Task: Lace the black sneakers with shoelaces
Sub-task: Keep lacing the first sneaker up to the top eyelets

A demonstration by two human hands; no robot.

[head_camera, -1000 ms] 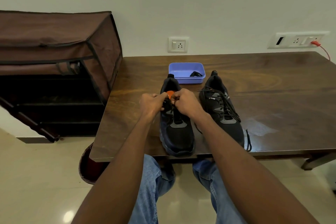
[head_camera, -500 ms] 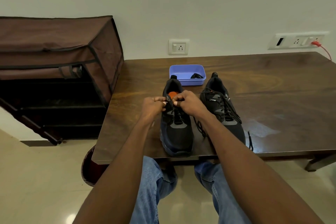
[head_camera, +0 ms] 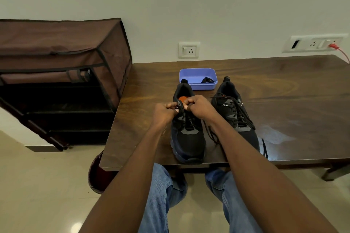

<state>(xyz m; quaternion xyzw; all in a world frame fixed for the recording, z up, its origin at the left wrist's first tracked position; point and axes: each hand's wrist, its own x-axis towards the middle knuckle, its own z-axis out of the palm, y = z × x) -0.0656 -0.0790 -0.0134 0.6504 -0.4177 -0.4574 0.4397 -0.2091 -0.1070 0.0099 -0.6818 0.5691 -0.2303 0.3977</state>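
Note:
Two black sneakers stand side by side on the wooden table [head_camera: 284, 85], toes toward me. The left sneaker [head_camera: 187, 138] has an orange insole and black lacing down its middle. My left hand [head_camera: 163, 112] pinches the collar and lace at its left top eyelet. My right hand [head_camera: 198, 107] pinches the black shoelace at the right top eyelet. A loose stretch of that shoelace [head_camera: 210, 132] trails between the shoes under my right forearm. The right sneaker [head_camera: 236, 117] is laced, with a lace end [head_camera: 264, 147] hanging off the table's front edge.
A blue plastic tray [head_camera: 191, 73] with a small black item in it sits behind the sneakers. A brown fabric shoe rack [head_camera: 62, 73] stands left of the table. Wall sockets and a red cable [head_camera: 339, 51] are at the back. My knees in jeans are under the table.
Both hands stay at the top of the left sneaker; they have drawn slightly apart, and the fingers have shifted on the lace. The camera has tilted a little.

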